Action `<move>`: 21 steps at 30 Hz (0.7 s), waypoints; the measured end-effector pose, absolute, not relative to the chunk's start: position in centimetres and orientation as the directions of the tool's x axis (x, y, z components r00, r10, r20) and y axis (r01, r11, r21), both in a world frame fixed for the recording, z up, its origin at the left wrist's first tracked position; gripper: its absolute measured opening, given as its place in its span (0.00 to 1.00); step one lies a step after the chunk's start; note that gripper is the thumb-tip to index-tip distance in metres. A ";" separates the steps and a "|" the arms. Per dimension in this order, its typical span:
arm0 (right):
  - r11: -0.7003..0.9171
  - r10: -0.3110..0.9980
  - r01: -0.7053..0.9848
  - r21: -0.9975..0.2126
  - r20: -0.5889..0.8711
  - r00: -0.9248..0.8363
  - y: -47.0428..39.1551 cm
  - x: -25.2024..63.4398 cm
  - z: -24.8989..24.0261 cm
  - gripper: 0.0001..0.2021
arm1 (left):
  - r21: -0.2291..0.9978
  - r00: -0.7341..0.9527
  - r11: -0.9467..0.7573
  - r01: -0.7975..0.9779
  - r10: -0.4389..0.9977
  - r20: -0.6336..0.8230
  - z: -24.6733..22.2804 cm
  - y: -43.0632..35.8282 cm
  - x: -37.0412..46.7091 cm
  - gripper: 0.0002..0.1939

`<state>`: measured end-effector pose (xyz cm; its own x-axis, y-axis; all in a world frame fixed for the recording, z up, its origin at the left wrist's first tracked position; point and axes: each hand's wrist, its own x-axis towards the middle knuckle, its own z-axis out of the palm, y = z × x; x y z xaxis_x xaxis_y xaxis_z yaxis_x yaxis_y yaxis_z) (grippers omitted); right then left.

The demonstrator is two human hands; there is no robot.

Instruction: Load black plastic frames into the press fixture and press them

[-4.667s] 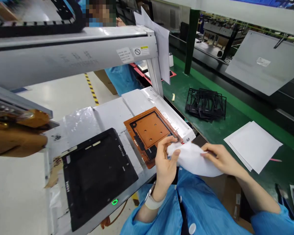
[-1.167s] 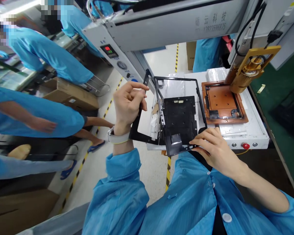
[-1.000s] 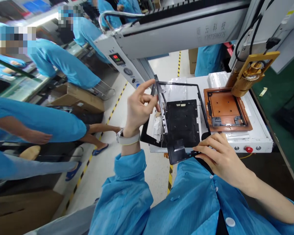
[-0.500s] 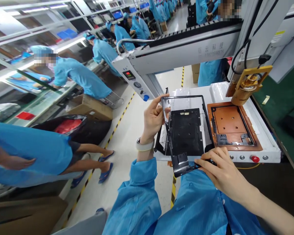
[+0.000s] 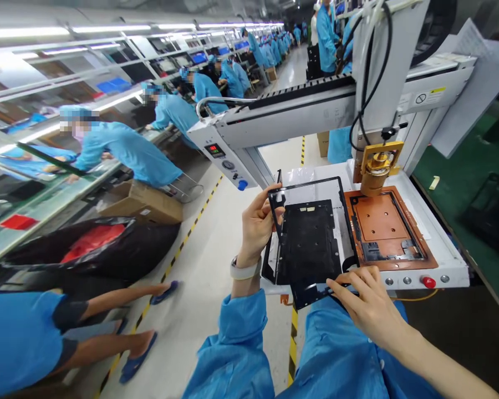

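Note:
Both my hands hold a thin black rectangular frame (image 5: 305, 296), open in the middle and tilted over the white machine bed. My left hand (image 5: 255, 230) grips its upper left corner, fingers closed on the edge. At the lower right, my right hand (image 5: 372, 302) pinches the near edge between thumb and fingers. Behind and through the frame shows a flat black panel (image 5: 311, 238) with small holes, lying on the bed. Beside it, to the right, an orange-brown fixture (image 5: 378, 216) holds another black frame. Above that fixture's far left part hangs a brass-coloured machine head (image 5: 376, 172).
A white gantry beam (image 5: 291, 119) crosses behind my hands, with a control box (image 5: 222, 158) at its left end. A red button (image 5: 428, 282) sits on the bed's front edge. Co-workers in blue (image 5: 128, 147) work along benches at left; one person's legs (image 5: 120, 332) are in the aisle.
The brass-coloured head has moved left along the beam. My hands keep hold of the frame, whose tilt has changed slightly. The view has shifted, and the person at left has moved along the aisle.

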<state>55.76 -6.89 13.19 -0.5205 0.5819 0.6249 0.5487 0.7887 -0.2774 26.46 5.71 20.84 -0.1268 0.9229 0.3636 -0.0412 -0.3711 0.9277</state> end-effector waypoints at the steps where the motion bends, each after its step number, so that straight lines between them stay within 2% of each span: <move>1: 0.790 0.576 0.554 -0.262 0.629 -0.523 -6.9 55.7 13.4 0.23 | 0.928 -0.145 -0.369 -0.049 0.922 0.359 21.0 5.6 26.6 0.29; 8: 0.790 0.538 0.584 -0.188 0.671 -0.511 -7.4 55.3 14.8 0.21 | 0.933 -0.226 -0.358 -0.041 0.913 0.340 21.6 4.8 27.4 0.28; 12: 0.792 0.527 0.586 -0.171 0.677 -0.514 -7.6 55.2 15.1 0.17 | 0.922 -0.190 -0.388 -0.010 0.906 0.379 21.9 4.6 27.4 0.31; 17: 0.793 0.515 0.587 -0.163 0.693 -0.504 -8.1 55.4 16.1 0.14 | 0.903 -0.151 -0.430 0.001 0.892 0.425 22.1 4.5 27.4 0.23; 21: 0.784 0.505 0.611 -0.108 0.684 -0.527 -8.6 55.5 16.7 0.11 | 0.885 -0.175 -0.466 -0.019 0.873 0.456 22.0 4.7 27.6 0.24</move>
